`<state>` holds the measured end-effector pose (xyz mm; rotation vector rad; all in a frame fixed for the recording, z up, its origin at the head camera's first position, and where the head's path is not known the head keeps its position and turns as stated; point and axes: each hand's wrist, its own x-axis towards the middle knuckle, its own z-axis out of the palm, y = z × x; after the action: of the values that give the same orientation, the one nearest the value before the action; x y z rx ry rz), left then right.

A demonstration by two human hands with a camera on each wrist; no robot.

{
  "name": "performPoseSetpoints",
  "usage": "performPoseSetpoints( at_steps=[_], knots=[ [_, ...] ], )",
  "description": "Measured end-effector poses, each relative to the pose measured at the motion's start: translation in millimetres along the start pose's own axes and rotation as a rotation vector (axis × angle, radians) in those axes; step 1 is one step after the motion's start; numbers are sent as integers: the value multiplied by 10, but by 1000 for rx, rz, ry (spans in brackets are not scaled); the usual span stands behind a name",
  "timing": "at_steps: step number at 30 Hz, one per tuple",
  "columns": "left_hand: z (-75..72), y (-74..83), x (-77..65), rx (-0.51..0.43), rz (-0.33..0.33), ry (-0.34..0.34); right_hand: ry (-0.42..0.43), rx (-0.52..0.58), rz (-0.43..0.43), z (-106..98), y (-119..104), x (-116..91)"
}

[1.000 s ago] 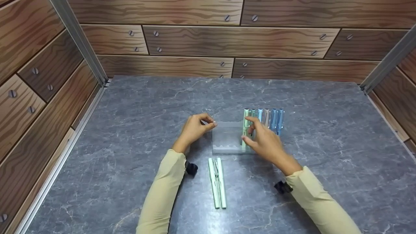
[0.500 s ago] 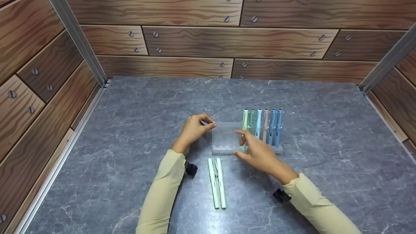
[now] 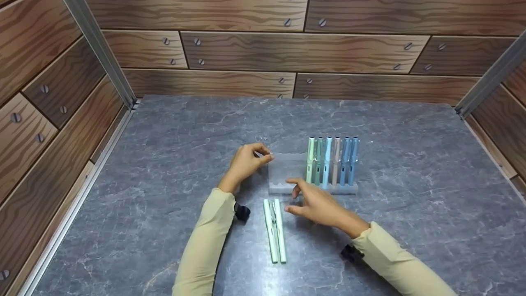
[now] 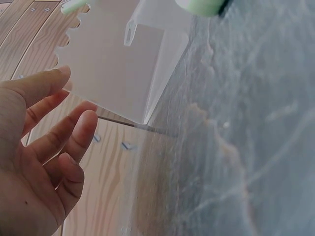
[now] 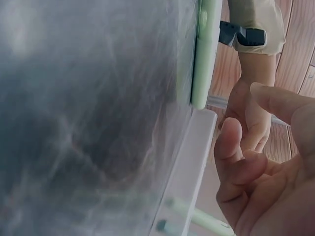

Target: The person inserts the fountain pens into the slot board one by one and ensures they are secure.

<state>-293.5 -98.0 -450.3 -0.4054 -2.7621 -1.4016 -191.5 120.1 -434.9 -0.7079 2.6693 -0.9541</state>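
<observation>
My left hand (image 3: 248, 163) pinches the upper left corner of a clear, scalloped pen stand (image 3: 287, 169); in the left wrist view the thumb (image 4: 47, 83) lies on that corner. Several capped pens lean side by side in the stand's right half: a light green pen (image 3: 310, 160), a dark green pen (image 3: 318, 164), a light blue pen (image 3: 327, 162), a greyish-pink pen (image 3: 336, 160) and blue ones (image 3: 347, 160). Two light green pens (image 3: 280, 232) lie on the table before the stand. My right hand (image 3: 318, 205) hovers just right of their far ends, thumb and fingers apart, holding nothing.
The grey marbled tabletop (image 3: 197, 131) extends around the stand. Wood-patterned panels (image 3: 246, 51) stand behind and at both sides, with metal posts (image 3: 102, 53) at the corners. Each wrist carries a small black camera (image 3: 242, 213).
My right hand has moved from the light green pen in the stand toward the front left, close to the two pens on the table. My left hand stays on the stand's corner.
</observation>
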Motion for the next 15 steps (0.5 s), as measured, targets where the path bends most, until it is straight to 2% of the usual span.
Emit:
performPoseSetpoints(
  at_steps=[6, 15],
  knots=[
    [-3, 1, 3, 0, 5, 12, -84, 88, 2, 59, -13, 4],
    [-3, 5, 1, -6, 7, 17, -127, 114, 53, 169, -48, 8]
  ],
)
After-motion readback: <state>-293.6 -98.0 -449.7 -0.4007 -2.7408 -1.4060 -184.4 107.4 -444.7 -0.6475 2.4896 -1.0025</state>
